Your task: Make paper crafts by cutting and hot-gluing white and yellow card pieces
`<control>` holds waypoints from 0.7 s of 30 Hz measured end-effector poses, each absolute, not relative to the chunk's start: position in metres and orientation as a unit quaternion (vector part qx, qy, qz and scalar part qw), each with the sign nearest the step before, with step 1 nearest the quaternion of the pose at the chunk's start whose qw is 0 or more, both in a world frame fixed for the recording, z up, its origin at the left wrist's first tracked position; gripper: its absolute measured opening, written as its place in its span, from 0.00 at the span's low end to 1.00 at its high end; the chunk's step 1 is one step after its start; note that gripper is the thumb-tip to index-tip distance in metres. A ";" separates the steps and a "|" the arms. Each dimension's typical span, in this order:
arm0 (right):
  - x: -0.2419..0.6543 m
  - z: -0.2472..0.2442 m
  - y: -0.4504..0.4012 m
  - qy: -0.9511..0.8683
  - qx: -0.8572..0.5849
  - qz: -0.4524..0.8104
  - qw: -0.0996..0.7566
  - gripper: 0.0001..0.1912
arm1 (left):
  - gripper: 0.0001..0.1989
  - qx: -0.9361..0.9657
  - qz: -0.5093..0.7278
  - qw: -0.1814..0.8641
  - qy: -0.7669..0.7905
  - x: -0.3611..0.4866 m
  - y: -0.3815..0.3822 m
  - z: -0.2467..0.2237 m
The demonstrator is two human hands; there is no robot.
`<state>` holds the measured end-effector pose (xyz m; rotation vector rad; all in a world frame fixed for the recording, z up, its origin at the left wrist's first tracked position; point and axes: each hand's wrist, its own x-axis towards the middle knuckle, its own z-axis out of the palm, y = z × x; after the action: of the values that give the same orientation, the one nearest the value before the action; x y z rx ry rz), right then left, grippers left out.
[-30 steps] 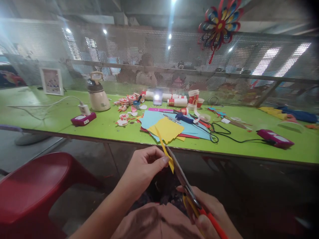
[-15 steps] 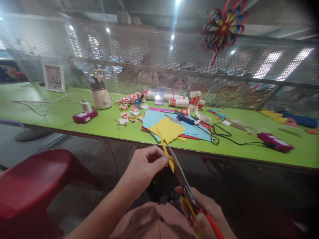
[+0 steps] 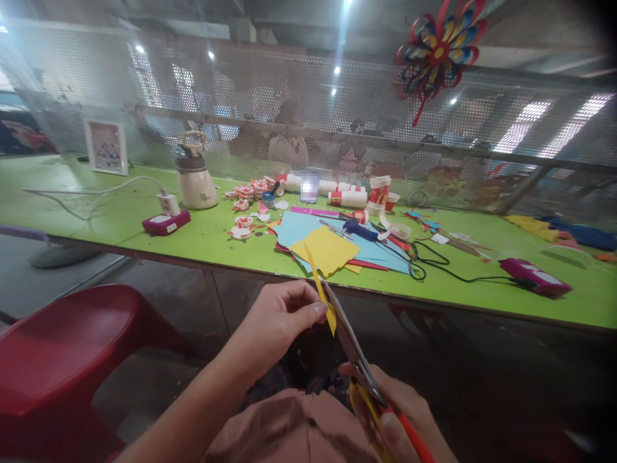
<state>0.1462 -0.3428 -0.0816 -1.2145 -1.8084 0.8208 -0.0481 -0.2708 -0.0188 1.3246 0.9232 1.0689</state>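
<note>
Between the thumb and fingers of my left hand (image 3: 284,315) is a narrow strip of yellow paper (image 3: 315,276), its long end pointing up toward the table. My right hand (image 3: 400,411) is closed round the orange and yellow handles of a pair of scissors (image 3: 354,344). The scissor blades point up and lie just right of the strip, close to my left fingertips; I cannot tell whether they touch the paper. Both hands are in front of the table edge, above my lap. Beyond them, yellow paper sheets (image 3: 330,251) lie on light blue sheets (image 3: 308,225).
On the green table (image 3: 231,257) are a glue gun (image 3: 359,229) with a black cable, paper cups (image 3: 379,191), a beige flask (image 3: 195,183) and two purple power sockets (image 3: 166,222). A red stool (image 3: 81,321) stands at left. A paper flower (image 3: 439,53) hangs above.
The view has shifted slightly, so the table things sit a little further right. Both hands keep their holds on the strip and the scissors, almost unmoved.
</note>
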 end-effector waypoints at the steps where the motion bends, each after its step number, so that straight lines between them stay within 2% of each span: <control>1: 0.146 -0.081 -0.343 -0.712 -0.483 0.321 0.396 0.30 | 0.09 0.564 0.454 0.566 0.394 -0.049 -0.271 -0.018; 17: 0.150 -0.087 -0.341 -0.730 -0.476 0.305 0.383 0.32 | 0.08 0.555 0.429 0.603 0.380 -0.055 -0.268 -0.018; 21: 0.149 -0.093 -0.338 -0.723 -0.456 0.348 0.386 0.34 | 0.08 0.537 0.435 0.614 0.382 -0.055 -0.268 -0.019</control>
<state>0.1493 -0.3384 -0.0930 -1.1612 -1.8398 0.8850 -0.0551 -0.2676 -0.0193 1.2377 0.8803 1.0026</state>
